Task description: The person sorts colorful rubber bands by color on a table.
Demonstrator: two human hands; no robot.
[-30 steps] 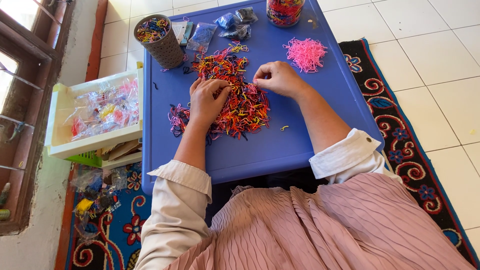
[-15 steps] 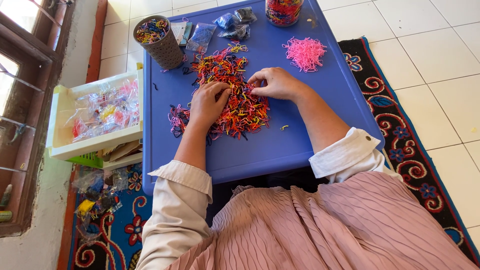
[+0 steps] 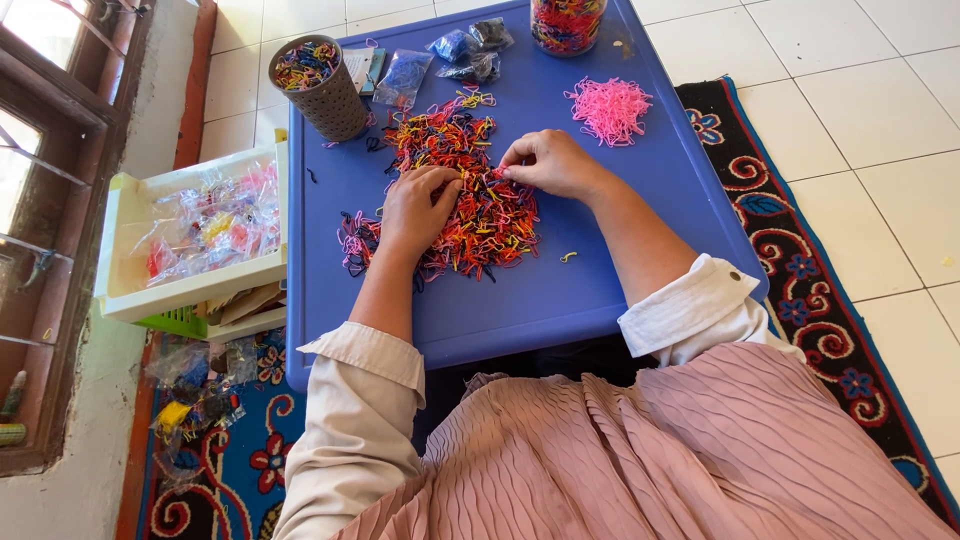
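A heap of mixed red, orange, yellow and dark small elastic bands (image 3: 470, 190) lies in the middle of a blue plastic table (image 3: 560, 300). My left hand (image 3: 418, 208) rests on the heap's left side with fingers spread into the bands. My right hand (image 3: 548, 163) sits at the heap's right edge, its fingertips pinched at a band. A separate small pile of pink bands (image 3: 609, 107) lies to the far right of the heap. One yellow band (image 3: 568, 257) lies alone near the front.
A woven grey cup (image 3: 322, 78) full of bands stands at the table's far left, a clear jar (image 3: 567, 22) of bands at the far edge, small plastic bags (image 3: 440, 55) between them. A white tray (image 3: 190, 235) of bagged items sits left of the table. A patterned rug (image 3: 790, 260) lies beneath.
My right hand has slid left and nearer into the heap's right edge. My left hand stays on the heap with slight finger movement.
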